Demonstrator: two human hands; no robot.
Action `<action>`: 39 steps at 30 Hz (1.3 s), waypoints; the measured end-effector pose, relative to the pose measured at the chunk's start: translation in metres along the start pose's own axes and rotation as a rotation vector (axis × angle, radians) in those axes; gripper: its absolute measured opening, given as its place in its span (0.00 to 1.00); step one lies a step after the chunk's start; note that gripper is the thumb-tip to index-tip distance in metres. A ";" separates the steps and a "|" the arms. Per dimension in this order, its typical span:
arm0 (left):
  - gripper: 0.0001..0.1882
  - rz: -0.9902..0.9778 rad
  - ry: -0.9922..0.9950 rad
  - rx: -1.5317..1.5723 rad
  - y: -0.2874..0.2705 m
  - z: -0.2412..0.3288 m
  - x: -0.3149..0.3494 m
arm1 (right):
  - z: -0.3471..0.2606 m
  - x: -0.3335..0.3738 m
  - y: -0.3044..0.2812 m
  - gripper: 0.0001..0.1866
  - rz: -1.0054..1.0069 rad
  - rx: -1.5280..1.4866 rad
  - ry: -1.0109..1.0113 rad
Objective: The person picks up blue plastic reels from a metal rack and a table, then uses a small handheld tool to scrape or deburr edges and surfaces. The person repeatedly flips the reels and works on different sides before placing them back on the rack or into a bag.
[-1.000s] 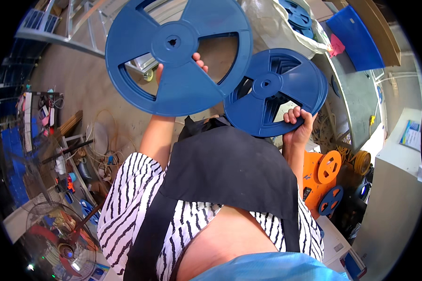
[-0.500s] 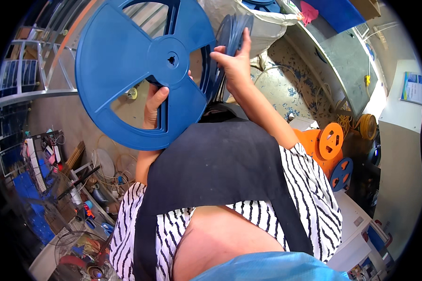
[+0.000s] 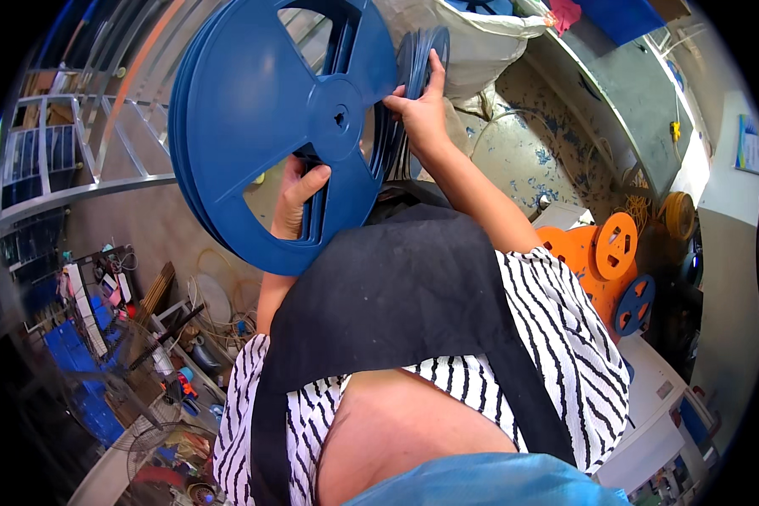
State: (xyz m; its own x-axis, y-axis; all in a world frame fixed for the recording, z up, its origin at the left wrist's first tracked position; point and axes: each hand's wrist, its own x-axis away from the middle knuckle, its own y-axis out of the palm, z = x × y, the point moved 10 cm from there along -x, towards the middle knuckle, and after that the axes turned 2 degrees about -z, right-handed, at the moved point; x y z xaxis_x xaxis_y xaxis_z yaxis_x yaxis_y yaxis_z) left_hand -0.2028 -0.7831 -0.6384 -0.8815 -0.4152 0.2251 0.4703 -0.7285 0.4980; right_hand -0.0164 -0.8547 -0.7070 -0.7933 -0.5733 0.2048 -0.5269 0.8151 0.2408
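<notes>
Large blue plastic reels [image 3: 244, 110], stacked several deep, are held up in front of my apron at the upper middle. Each has a hub hole and wide cutouts. My left hand [image 3: 295, 196] grips the stack through a lower cutout, its thumb on the near side and most fingers hidden behind. To the right, my right hand [image 3: 426, 114] holds thin blue layered rims [image 3: 430, 51] with the thumb at their left and the fingers along their right. Whether these rims belong to the same stack I cannot tell.
A white woven sack [image 3: 481, 55] with blue reels inside stands at the far right. Beyond it runs a grey-green bench [image 3: 624, 110]. Orange reels [image 3: 616, 244] and a small blue reel [image 3: 635, 305] are at right. Metal rails [image 3: 84, 190] and clutter are at left.
The large reels have shifted slightly right and turned, so several stacked rims now show along their left side. Both hands keep their hold.
</notes>
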 end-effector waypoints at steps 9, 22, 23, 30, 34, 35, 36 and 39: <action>0.35 0.012 -0.017 0.159 -0.018 0.008 -0.009 | 0.009 -0.009 0.013 0.54 0.004 0.057 -0.029; 0.31 0.212 0.185 0.351 -0.136 0.047 0.030 | -0.046 0.002 -0.046 0.36 -0.219 -0.640 -0.090; 0.31 0.229 0.184 0.348 -0.144 0.046 0.034 | -0.054 0.004 -0.046 0.36 -0.285 -0.706 -0.098; 0.32 0.296 0.198 0.353 -0.171 0.035 0.039 | -0.066 -0.002 -0.037 0.10 -0.428 -1.162 -0.003; 0.31 0.314 0.175 0.362 -0.176 0.036 0.034 | -0.069 -0.003 -0.015 0.11 -0.384 -1.155 0.080; 0.30 0.304 0.176 0.356 -0.176 0.039 0.031 | -0.071 -0.003 -0.011 0.11 -0.382 -1.133 0.078; 0.30 0.316 0.168 0.348 -0.178 0.040 0.032 | -0.072 -0.002 -0.002 0.10 -0.389 -1.112 0.085; 0.28 0.342 0.165 0.311 -0.184 0.042 0.030 | -0.080 0.001 0.019 0.09 -0.401 -1.016 0.068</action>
State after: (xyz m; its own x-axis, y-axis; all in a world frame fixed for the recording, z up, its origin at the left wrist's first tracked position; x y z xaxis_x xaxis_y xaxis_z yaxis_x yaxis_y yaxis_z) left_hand -0.3175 -0.6383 -0.6884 -0.6480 -0.7017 0.2961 0.6745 -0.3483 0.6509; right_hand -0.0028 -0.8466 -0.6267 -0.5855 -0.8104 -0.0188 -0.2208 0.1370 0.9657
